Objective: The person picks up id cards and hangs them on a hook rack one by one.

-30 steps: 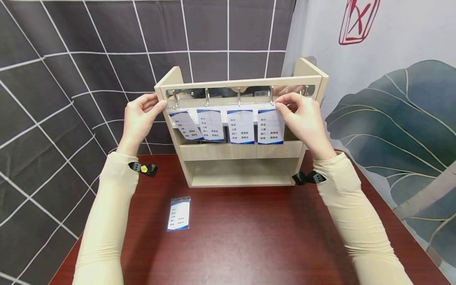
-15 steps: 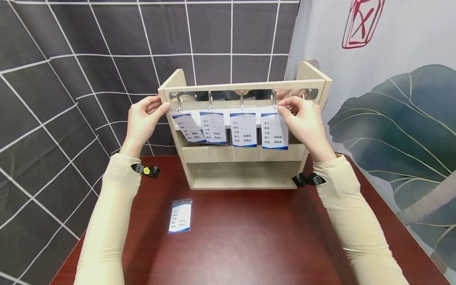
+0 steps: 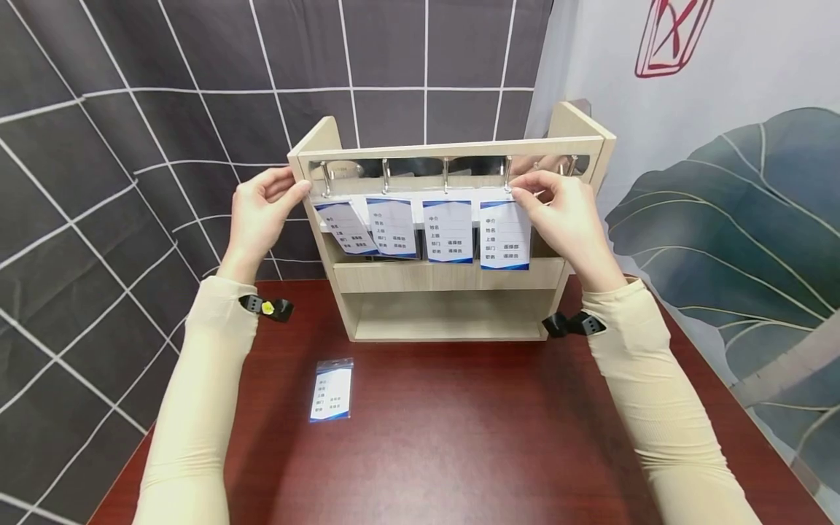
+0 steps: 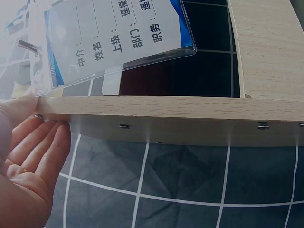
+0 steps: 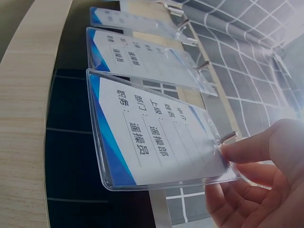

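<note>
My left hand [image 3: 258, 211] holds the left side panel of a pale wooden rack [image 3: 446, 277], its thumb at the front edge and fingers behind. My right hand [image 3: 563, 219] pinches the top corner of a clear-sleeved name badge [image 3: 504, 237] at the fourth hook [image 3: 507, 173]. In the right wrist view, that hook's metal tip [image 5: 229, 137] shows at the sleeve's top, beside the thumb. To the left hang a badge [image 3: 448, 232], another badge [image 3: 394, 227] and a tilted badge [image 3: 345, 228] on the first hook [image 3: 324, 179], overlapping its neighbour.
Another sleeved badge [image 3: 331, 391] lies flat on the dark red table [image 3: 446, 423], left of centre. A fifth hook [image 3: 570, 165] is partly behind my right hand. A gridded dark cloth [image 3: 387, 58] hangs behind the rack, and a printed pale curtain [image 3: 728, 146] to the right.
The badge in my right hand now sits slightly lower against its neighbour. Both hands keep nearly the same places on the rack; the head view has shifted a little.
</note>
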Demonstrator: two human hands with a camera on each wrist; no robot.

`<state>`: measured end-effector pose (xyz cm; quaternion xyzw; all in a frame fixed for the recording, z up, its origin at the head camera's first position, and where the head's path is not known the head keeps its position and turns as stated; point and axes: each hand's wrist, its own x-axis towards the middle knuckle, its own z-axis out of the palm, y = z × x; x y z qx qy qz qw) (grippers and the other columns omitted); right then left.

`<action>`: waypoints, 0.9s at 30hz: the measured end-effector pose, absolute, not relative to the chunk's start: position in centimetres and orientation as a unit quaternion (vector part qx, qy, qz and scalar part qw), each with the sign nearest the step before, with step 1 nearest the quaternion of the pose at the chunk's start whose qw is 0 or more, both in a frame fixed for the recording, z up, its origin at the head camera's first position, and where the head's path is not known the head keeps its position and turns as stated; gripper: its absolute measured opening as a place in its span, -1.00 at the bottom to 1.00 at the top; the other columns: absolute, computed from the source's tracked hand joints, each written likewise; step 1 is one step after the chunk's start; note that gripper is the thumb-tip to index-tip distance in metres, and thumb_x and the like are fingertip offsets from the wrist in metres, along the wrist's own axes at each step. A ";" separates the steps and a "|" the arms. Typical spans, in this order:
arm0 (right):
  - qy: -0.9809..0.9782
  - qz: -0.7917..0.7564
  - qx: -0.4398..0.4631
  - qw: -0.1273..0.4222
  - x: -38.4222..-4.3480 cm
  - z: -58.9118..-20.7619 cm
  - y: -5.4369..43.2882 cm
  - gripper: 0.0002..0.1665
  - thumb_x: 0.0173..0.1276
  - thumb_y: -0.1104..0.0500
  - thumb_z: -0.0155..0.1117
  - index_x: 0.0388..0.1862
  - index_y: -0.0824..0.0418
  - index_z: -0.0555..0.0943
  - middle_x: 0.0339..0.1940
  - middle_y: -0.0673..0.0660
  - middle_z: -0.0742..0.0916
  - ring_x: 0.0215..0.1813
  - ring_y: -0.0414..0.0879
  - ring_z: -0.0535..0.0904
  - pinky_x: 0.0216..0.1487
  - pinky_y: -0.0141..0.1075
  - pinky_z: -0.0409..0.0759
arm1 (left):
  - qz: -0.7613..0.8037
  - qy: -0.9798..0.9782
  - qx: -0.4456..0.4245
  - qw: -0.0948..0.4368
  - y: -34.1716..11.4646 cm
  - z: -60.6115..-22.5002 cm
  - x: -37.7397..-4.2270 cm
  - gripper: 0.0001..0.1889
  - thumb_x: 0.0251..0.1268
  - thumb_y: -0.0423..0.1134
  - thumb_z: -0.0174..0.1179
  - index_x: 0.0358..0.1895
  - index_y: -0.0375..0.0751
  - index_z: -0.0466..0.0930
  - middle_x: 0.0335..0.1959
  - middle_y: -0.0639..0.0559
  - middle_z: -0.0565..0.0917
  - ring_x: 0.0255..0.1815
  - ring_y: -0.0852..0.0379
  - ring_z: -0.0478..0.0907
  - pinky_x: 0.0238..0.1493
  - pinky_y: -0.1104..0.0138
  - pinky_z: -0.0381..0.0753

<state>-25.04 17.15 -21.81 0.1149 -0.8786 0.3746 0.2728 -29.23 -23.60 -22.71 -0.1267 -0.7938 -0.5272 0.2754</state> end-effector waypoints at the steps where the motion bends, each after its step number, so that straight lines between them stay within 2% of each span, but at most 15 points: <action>1: -0.878 0.375 0.116 0.273 -25.1 -21.9 17.2 -0.73 0.46 0.15 0.24 -0.01 0.24 0.75 -0.13 0.26 0.79 -0.17 0.09 0.69 -0.26 -0.37 0.44 | -0.528 -0.793 -0.127 0.274 -23.6 -22.7 -29.2 -0.53 0.31 -0.18 0.39 0.19 -0.38 0.62 0.14 -0.26 0.67 0.11 0.22 0.66 0.18 0.38 0.60; 6: -0.875 0.375 0.124 0.279 -25.1 -22.1 17.3 -0.72 0.46 0.13 0.25 0.00 0.24 0.76 -0.10 0.25 0.79 -0.18 0.12 0.70 -0.31 -0.42 0.44 | -0.532 -0.791 -0.130 0.273 -23.6 -22.8 -29.3 -0.54 0.31 -0.18 0.39 0.19 -0.38 0.62 0.14 -0.26 0.67 0.11 0.21 0.66 0.18 0.37 0.60; 10: -0.875 0.373 0.128 0.282 -25.1 -22.1 17.3 -0.71 0.46 0.13 0.24 0.02 0.24 0.75 -0.09 0.26 0.78 -0.17 0.14 0.70 -0.27 -0.37 0.48 | -0.529 -0.791 -0.134 0.276 -23.6 -22.7 -29.2 -0.54 0.32 -0.18 0.38 0.19 -0.39 0.62 0.14 -0.27 0.67 0.11 0.20 0.66 0.18 0.37 0.60; 19: -0.876 0.377 0.126 0.271 -24.8 -22.2 17.2 -0.69 0.47 0.16 0.22 0.10 0.23 0.71 -0.07 0.28 0.76 -0.05 0.19 0.70 -0.03 -0.02 0.62 | -0.523 -0.795 -0.131 0.277 -23.6 -22.8 -29.2 -0.54 0.32 -0.17 0.38 0.19 -0.38 0.62 0.13 -0.26 0.67 0.10 0.22 0.67 0.18 0.38 0.60; 27: -0.872 0.380 0.129 0.280 -24.6 -22.4 17.3 -0.68 0.48 0.16 0.20 0.13 0.21 0.69 -0.06 0.27 0.76 -0.08 0.15 0.70 -0.04 -0.09 0.61 | -0.529 -0.791 -0.130 0.279 -23.6 -22.8 -29.3 -0.54 0.30 -0.18 0.40 0.17 -0.38 0.63 0.12 -0.26 0.68 0.08 0.24 0.67 0.16 0.39 0.61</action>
